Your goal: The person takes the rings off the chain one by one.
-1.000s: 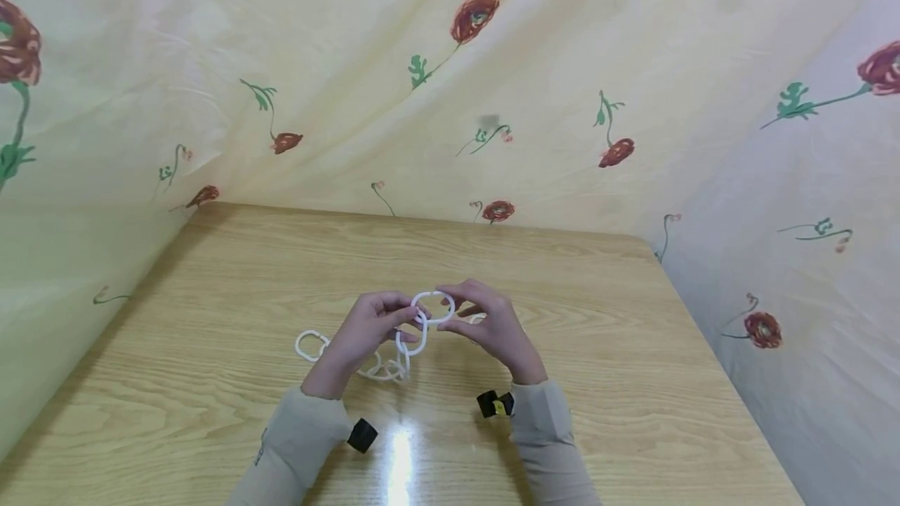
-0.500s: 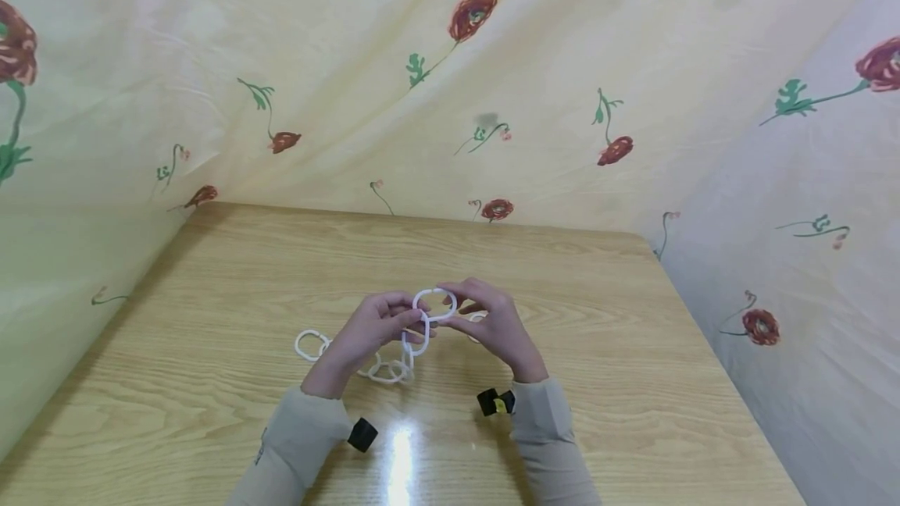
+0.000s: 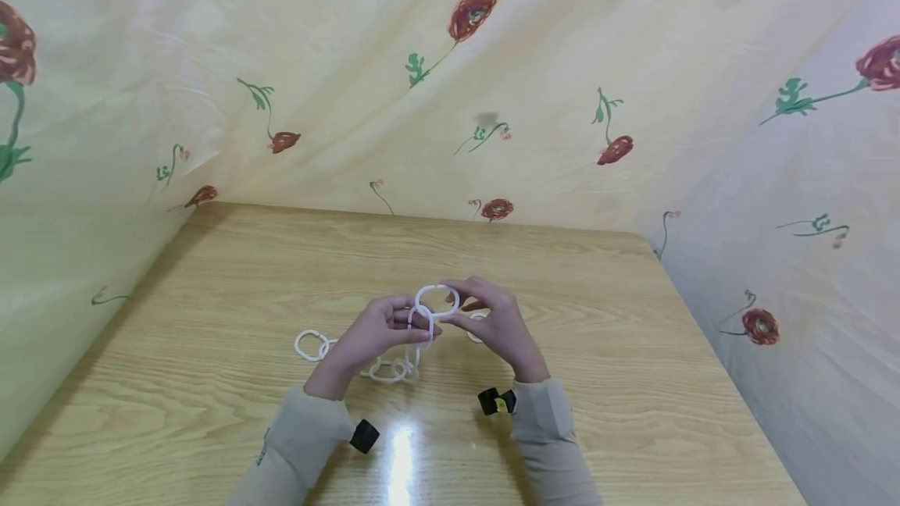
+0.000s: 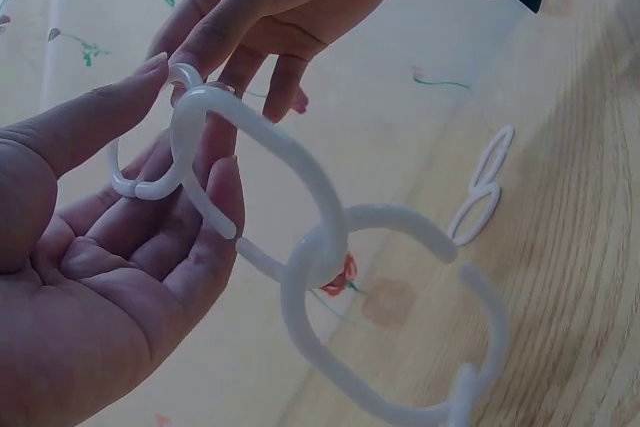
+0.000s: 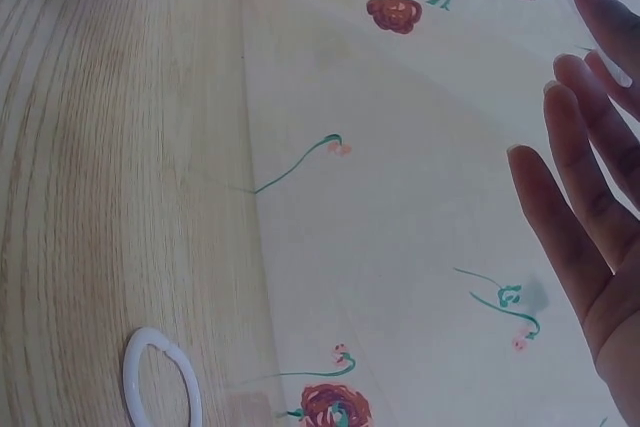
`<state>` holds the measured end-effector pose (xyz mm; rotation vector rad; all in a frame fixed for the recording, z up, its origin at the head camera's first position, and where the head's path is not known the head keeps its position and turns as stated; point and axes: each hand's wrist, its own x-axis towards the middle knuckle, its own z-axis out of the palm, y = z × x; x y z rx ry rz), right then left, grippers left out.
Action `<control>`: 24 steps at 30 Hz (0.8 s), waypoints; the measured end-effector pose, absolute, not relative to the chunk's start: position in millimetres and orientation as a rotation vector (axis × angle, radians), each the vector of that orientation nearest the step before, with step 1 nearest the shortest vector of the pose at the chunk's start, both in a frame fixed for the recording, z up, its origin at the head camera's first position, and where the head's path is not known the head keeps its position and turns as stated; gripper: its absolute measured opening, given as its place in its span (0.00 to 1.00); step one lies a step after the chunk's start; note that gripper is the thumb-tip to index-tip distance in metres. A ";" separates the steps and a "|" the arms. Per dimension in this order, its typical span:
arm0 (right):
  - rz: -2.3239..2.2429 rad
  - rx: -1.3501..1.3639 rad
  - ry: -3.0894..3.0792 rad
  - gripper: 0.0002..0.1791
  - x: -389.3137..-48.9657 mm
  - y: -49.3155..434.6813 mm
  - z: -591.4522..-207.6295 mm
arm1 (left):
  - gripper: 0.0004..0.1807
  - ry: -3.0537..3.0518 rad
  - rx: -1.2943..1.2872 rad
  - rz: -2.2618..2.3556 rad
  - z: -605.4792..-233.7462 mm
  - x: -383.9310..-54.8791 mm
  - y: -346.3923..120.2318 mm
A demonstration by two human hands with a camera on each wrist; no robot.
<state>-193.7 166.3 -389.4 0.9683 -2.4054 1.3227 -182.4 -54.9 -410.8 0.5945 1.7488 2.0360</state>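
Observation:
A chain of white plastic oval links hangs between the hands. My right hand (image 3: 498, 322) pinches the end link (image 3: 439, 315) between thumb and fingers in the head view. The left hand (image 3: 376, 334) holds the chain where the following link (image 4: 315, 182) joins it, its fingers curled behind and its thumb in front. From there more links (image 3: 387, 379) droop to the table, and the tail link (image 3: 298, 342) lies left of the left wrist. Only part of the right hand's fingers (image 5: 570, 187) shows in the right wrist view; its grip is out of frame.
A loose white link (image 5: 132, 377) lies on the wooden table (image 3: 562, 279), partly behind the right hand in the head view. Floral cloth (image 3: 351, 61) hangs at the back and both sides. Black wrist cameras (image 3: 365, 436) sit at both cuffs.
The end link has shifted slightly right and up. The left thumb has slid lower, away from the joint of the first two links. The drooping links have moved slightly right.

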 end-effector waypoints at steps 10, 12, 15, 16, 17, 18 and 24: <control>1.292 0.900 -2.361 0.25 -195.5 167.4 -389.2 | 0.21 1.878 0.545 1.964 -410.1 -179.8 -48.8; 1.283 0.892 -2.347 0.25 -196.6 168.1 -389.9 | 0.22 1.885 0.550 1.964 -410.4 -179.9 -48.3; 1.263 0.886 -2.326 0.25 -197.8 168.9 -390.3 | 0.22 1.902 0.568 1.961 -411.5 -180.7 -48.4; 1.259 0.887 -2.317 0.25 -198.0 169.3 -390.2 | 0.22 1.904 0.570 1.959 -412.0 -181.1 -48.8; 1.257 0.884 -2.311 0.25 -198.1 169.6 -390.1 | 0.22 1.912 0.567 1.952 -412.3 -181.5 -49.3; 1.253 0.881 -2.307 0.25 -198.1 170.0 -389.9 | 0.21 1.921 0.553 1.941 -412.6 -182.0 -49.9; 1.248 0.857 -2.290 0.25 -199.2 174.3 -390.5 | 0.18 1.942 0.476 1.898 -413.1 -185.1 -55.3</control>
